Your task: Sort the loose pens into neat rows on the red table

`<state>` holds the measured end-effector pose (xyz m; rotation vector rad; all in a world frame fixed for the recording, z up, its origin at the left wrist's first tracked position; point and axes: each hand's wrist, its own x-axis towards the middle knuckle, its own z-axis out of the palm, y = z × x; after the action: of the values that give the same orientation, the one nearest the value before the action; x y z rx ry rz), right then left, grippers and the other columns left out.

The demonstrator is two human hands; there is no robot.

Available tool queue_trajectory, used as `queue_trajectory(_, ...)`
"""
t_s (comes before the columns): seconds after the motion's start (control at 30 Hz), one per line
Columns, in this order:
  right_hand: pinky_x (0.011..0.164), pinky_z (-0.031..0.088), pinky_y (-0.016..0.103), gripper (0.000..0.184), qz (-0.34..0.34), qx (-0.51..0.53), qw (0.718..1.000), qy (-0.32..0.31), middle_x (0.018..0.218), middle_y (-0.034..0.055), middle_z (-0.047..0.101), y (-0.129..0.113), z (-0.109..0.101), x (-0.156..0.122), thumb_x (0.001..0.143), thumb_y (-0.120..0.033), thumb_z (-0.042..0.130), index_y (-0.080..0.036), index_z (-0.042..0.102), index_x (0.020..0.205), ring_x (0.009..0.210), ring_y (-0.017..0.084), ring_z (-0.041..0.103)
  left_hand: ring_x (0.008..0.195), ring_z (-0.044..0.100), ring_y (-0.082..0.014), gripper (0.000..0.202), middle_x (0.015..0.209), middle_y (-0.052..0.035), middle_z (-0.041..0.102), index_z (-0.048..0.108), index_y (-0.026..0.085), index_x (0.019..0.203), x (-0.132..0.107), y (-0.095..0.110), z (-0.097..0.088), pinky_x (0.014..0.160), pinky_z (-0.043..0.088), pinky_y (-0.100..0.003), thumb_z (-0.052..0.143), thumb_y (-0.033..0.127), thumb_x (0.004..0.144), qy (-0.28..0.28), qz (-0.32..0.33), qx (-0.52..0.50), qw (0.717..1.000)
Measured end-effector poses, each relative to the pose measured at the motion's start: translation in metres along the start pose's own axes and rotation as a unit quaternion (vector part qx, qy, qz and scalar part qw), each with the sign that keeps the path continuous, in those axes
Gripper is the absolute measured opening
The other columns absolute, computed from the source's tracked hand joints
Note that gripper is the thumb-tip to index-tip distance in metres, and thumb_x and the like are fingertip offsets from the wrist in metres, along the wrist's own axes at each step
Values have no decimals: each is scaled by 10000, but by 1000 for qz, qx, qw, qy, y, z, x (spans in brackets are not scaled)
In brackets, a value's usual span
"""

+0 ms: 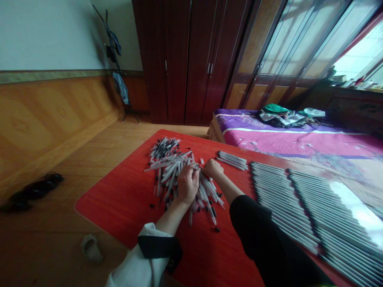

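My left hand (pixel 188 184) is closed in a pinch over the pile of clear pen barrels (pixel 171 176), with a pale pen barrel at its fingertips. Close by on its right, my right hand (pixel 213 169) is also closed, its knuckles up; whatever lies in its fingers is hidden. Loose black pen caps (pixel 217 229) are scattered around and beneath the barrels. Behind the pile, to the left, is a heap of thin dark-tipped pieces (pixel 164 148). A small row of capped pens (pixel 231 160) lies just beyond my right hand.
On the red table (pixel 119 203), two long rows of capped pens (pixel 283 199) fill the right side, one beside the other. A bed (pixel 269 137) with folded clothes stands behind it. A slipper (pixel 91 249) and a black bag-like item (pixel 36 192) lie on the floor at left.
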<state>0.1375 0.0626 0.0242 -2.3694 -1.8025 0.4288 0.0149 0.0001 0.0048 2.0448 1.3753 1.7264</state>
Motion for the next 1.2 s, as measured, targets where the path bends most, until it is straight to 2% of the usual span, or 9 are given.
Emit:
queue_trajectory(0.17,774,466,340,423,-15,-32,999,-15,1056,179,648,-6,-3,2,659,-335,644,-131,635,1030,1010,282,598,858,609,-178,126,869,-67,646,569,173,949,0,-3,1,754,489,-309,496,211,853,-2,-4,1,1000)
queue_trajectory(0.43,760,473,359,479,-5,-24,1000,-11,1014,206,655,-4,-1,-3,664,-448,618,-113,650,1004,987,313,605,862,607,-182,122,864,-70,643,570,173,939,-1,-2,1,754,494,-312,495,211,851,-10,-10,7,1000)
queue_trajectory(0.7,766,475,383,404,-26,-27,999,15,1006,200,658,7,1,-5,700,-404,582,-121,650,980,979,317,606,832,606,-180,132,878,-72,646,566,168,954,-1,-1,1,746,492,-307,494,207,850,-25,-16,11,1000)
queue_trajectory(0.87,703,486,372,290,9,97,995,2,888,200,677,19,-3,-3,608,-283,644,-92,674,824,882,317,631,836,609,-178,118,843,-64,645,571,177,931,-2,-2,3,749,491,-303,501,217,846,-13,-5,12,1000)
queue_trajectory(0.97,540,482,263,216,3,169,986,-11,696,106,674,30,-7,-7,650,-225,566,-99,672,789,641,204,643,841,604,-178,124,848,-62,640,567,179,939,-2,-1,2,756,486,-306,482,214,855,-22,2,3,1000)
queue_trajectory(1.03,448,440,201,259,-23,254,967,-5,611,40,639,40,-11,-17,708,-231,480,-108,663,846,504,126,586,858,592,-178,139,868,-61,633,564,183,956,-1,1,0,779,477,-315,462,206,864,-37,18,-4,999)
queue_trajectory(1.1,390,395,180,282,-60,398,915,-16,537,2,589,50,-17,-33,707,-240,465,-97,657,857,419,91,515,895,571,-183,172,908,-63,618,567,190,989,0,5,-2,816,460,-332,445,194,868,-61,48,3,997)
queue_trajectory(1.13,378,380,176,273,-85,450,888,-44,508,-14,568,54,-20,-42,691,-253,489,-98,659,838,398,81,488,911,558,-187,196,924,-65,607,572,196,1013,0,7,-3,828,451,-341,439,192,869,-79,68,14,994)
queue_trajectory(1.2,352,343,168,236,-119,482,863,-97,482,-29,554,60,-28,-61,655,-266,539,-110,666,778,377,69,457,929,534,-196,243,946,-68,582,579,212,1065,0,10,-5,838,434,-353,433,198,872,-118,113,43,986)
